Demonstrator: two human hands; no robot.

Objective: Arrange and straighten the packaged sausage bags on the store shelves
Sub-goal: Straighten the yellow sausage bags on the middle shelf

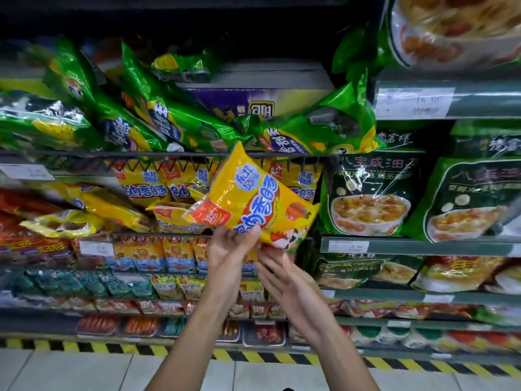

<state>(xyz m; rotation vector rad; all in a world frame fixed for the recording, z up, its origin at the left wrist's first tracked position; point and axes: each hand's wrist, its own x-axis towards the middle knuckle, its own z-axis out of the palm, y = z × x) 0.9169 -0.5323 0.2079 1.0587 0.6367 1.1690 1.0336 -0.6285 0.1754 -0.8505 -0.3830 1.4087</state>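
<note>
Head view is showing the left hand [229,244] grasping a yellow sausage bag [251,198], tilted before its shelf [180,235]; right hand [277,268] is hovering released. Next: probably seating it upright.

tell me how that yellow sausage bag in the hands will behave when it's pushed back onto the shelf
The yellow bag is probably floppy: it sags tilted, held only at its lower edge by the left hand, the right hand just below it. Its glossy film looks slippery. Bags on the shelf already lie slumped, so it may flop over.
</note>
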